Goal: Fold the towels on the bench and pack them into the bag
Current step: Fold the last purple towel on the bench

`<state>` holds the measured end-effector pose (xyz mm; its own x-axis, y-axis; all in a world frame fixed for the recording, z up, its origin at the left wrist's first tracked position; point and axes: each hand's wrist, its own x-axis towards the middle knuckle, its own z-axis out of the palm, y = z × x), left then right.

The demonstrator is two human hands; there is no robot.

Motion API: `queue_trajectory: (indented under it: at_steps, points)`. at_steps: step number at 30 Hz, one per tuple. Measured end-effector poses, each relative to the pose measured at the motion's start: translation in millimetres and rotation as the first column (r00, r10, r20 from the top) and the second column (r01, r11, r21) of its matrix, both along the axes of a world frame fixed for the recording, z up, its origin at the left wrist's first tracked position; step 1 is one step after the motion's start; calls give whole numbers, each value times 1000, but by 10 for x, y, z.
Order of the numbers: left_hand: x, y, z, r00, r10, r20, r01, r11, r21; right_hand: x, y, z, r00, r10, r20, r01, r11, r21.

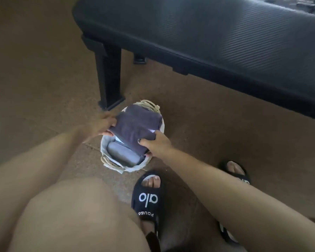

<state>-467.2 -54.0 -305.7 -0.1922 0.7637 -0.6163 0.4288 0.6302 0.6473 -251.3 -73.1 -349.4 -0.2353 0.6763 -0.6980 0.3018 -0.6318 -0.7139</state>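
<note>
A folded dark purple-grey towel (pixel 135 127) is held just over the open mouth of a small white bag (pixel 105 153) with rope handles, standing on the floor. My left hand (pixel 103 125) grips the towel's left edge. Its near right corner is pinched by my right hand (pixel 157 144). Inside the bag lies a folded lighter grey-blue towel (pixel 122 157), partly covered by the dark one. The black padded bench (pixel 216 33) stretches across the top right, with no towel on the part in view.
The bench's black leg (pixel 109 77) stands just behind the bag. My feet in black sandals (pixel 148 199) are on the brown floor to the right of the bag, and my bare knee fills the lower left.
</note>
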Motion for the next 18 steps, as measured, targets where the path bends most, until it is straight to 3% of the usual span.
queue_trajectory:
  at_steps: [4, 8, 11, 14, 18]
  points:
    - [-111, 7, -409, 992, -52, -114, 41, 994, -99, -129, 4, -340, 995, 62, 73, -58, 997, -54]
    - [-227, -37, -761, 937, -186, -296, 141, 976, -166, -231, 37, -562, 940, 219, 262, -236, 971, 33]
    - [-270, -104, -929, 838, -308, -450, 237, 949, -208, -319, 67, -632, 889, 291, 355, -328, 943, 48]
    - [-288, -129, -997, 713, -432, -553, 352, 902, -251, -366, 91, -717, 769, 409, 491, -494, 868, 50]
    - [-277, -129, -1010, 567, -551, -612, 442, 831, -339, -397, 128, -787, 728, 432, 533, -525, 850, 29]
